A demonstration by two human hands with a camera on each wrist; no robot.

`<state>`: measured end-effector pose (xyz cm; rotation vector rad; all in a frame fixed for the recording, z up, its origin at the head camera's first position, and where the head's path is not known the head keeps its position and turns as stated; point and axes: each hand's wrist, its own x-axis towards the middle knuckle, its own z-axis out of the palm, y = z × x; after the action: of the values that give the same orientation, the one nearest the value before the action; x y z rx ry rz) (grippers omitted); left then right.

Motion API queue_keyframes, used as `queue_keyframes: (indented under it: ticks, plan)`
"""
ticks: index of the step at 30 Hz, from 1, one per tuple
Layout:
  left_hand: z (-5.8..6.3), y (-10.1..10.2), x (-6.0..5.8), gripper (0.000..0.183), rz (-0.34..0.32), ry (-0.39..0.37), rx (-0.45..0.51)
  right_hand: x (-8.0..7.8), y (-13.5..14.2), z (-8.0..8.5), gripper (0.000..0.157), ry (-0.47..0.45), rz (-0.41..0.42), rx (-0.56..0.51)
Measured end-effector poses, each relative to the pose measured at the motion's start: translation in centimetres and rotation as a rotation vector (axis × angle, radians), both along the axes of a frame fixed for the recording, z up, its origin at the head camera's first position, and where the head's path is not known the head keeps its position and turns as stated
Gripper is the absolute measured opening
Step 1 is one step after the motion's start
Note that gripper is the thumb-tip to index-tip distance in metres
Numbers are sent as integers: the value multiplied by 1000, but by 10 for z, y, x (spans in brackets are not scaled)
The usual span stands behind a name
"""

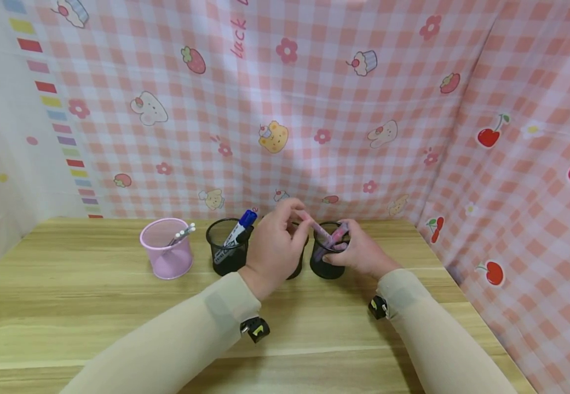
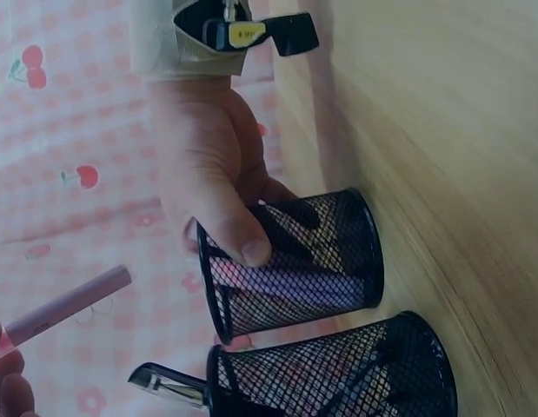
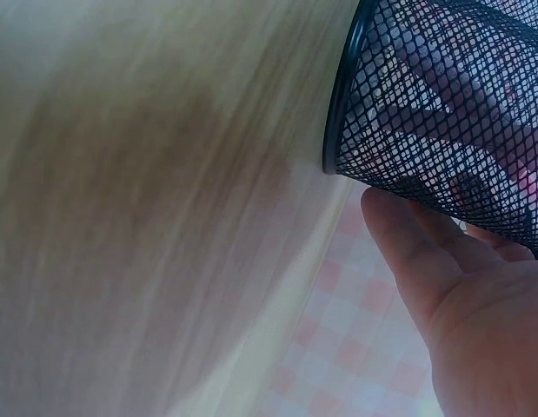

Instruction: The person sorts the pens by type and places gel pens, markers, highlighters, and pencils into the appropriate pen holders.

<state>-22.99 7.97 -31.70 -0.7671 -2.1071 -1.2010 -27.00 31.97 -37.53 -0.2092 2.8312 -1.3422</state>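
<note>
My left hand (image 1: 276, 249) pinches a slim pink-purple pen (image 2: 73, 304) between thumb and fingers. In the left wrist view the pen's free end hangs just outside the rim of the rightmost black mesh pen cup (image 2: 295, 269), apart from it. My right hand (image 1: 363, 251) grips that cup by its side, with the thumb on the near wall. Several pink and purple pens (image 1: 339, 234) stand inside it. Beside it is another black mesh cup (image 2: 338, 373), mostly hidden behind my left hand in the head view. It holds a clear pen with a black clip (image 2: 169, 382).
Left of my hands, a third black mesh cup (image 1: 225, 262) holds markers, one with a blue cap (image 1: 248, 219). Farther left stands a pink mesh cup (image 1: 171, 262) with white-tipped sticks (image 1: 182, 234). A checked cloth (image 1: 314, 164) hangs behind the wooden table (image 1: 92, 312) and along its right side.
</note>
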Motion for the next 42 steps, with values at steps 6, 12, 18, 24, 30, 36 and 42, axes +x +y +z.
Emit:
queue_keyframes:
  ticks: [6, 12, 18, 24, 30, 36, 42]
  plan:
    - [-5, 4, -8, 15, 58, 92, 25, -2, 1, -1, 96, 2, 13, -6]
    - [-10, 6, -10, 14, 112, 74, -10, -2, 2, -1, 95, 0, 19, -6]
    - [-14, 9, -10, 15, 113, 56, -57, -2, 2, -1, 96, -13, 16, -17]
    - [-20, 12, -11, 15, 91, 50, -75, -2, 2, -1, 99, -8, 9, -3]
    - [-23, 14, -12, 17, 109, 51, -121, -2, 2, -1, 98, -3, 6, 8]
    - [-27, 17, -12, 14, 133, 45, -163, -2, 2, -1, 95, -1, 7, 14]
    - [-31, 21, -13, 12, 155, 60, -200, -2, 3, -1, 95, 7, 9, 22]
